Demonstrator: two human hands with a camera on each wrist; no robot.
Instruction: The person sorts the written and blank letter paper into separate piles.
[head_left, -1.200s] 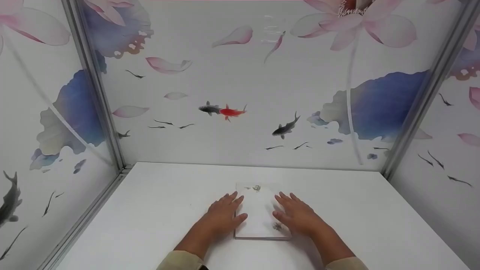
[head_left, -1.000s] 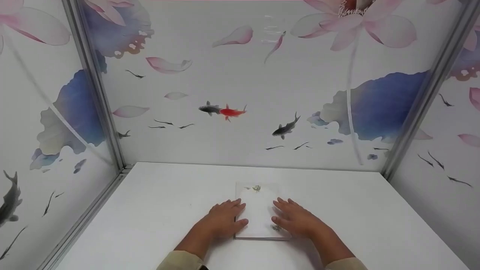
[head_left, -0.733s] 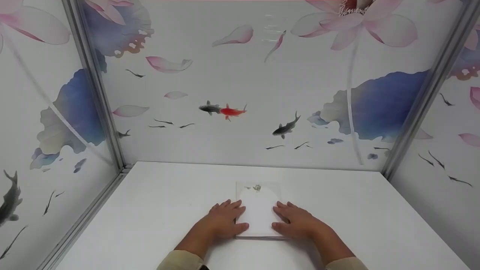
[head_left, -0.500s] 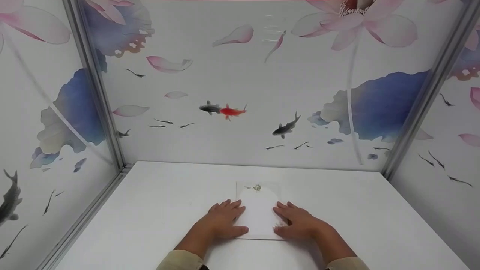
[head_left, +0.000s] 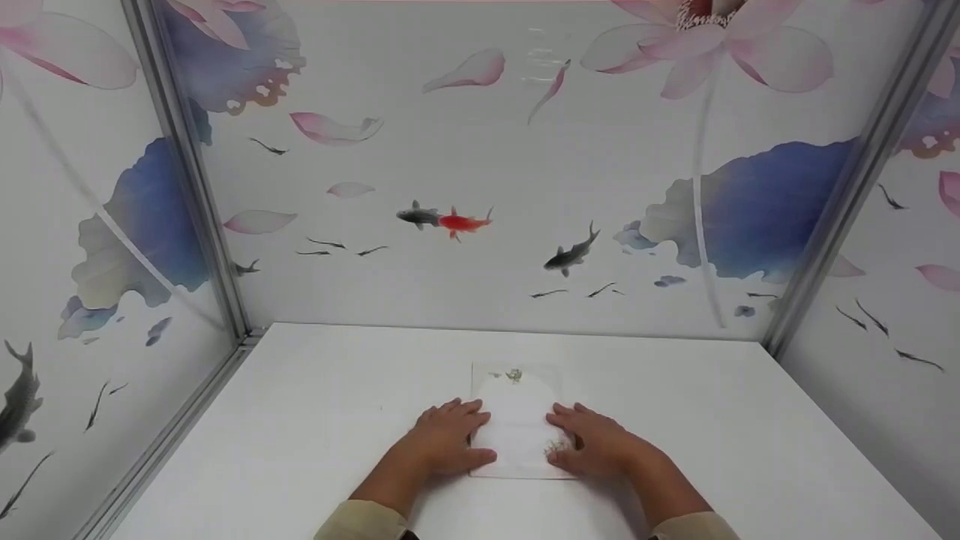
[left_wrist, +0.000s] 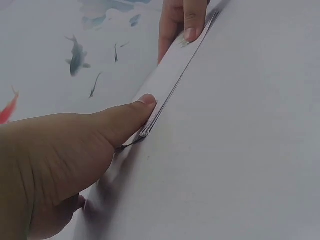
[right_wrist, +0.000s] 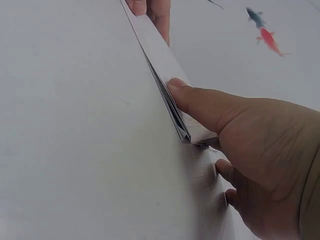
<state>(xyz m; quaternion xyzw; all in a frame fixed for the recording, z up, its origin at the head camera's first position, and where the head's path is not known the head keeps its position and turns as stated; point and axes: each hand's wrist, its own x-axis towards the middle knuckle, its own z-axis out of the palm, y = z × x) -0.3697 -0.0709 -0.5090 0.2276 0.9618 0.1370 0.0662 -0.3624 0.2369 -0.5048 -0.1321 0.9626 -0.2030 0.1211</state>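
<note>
A flat, layered piece of folded white paper (head_left: 517, 442) lies on the white table, with small printed flower sprays near its far edge and near right corner. My left hand (head_left: 448, 439) rests along its left side, fingers straight and thumb on top. Mirroring it, my right hand (head_left: 600, 441) rests on the right side, its thumb beside the near flower spray. Several thin layers of the folded paper (right_wrist: 170, 107) show along its near edge in the right wrist view, slightly parted at the corner. In the left wrist view, the left thumb (left_wrist: 131, 116) presses near the corner.
The white table (head_left: 337, 397) extends around the paper on every side. White panels printed with lotus flowers, leaves and fish stand at the back (head_left: 480, 292), left and right, with grey metal posts (head_left: 195, 187) at the corners.
Both hands have slid slightly toward me along the paper's sides, and the thumbs have come down lower. Its near edge looks thinner and flatter now; the paper has stayed in place.
</note>
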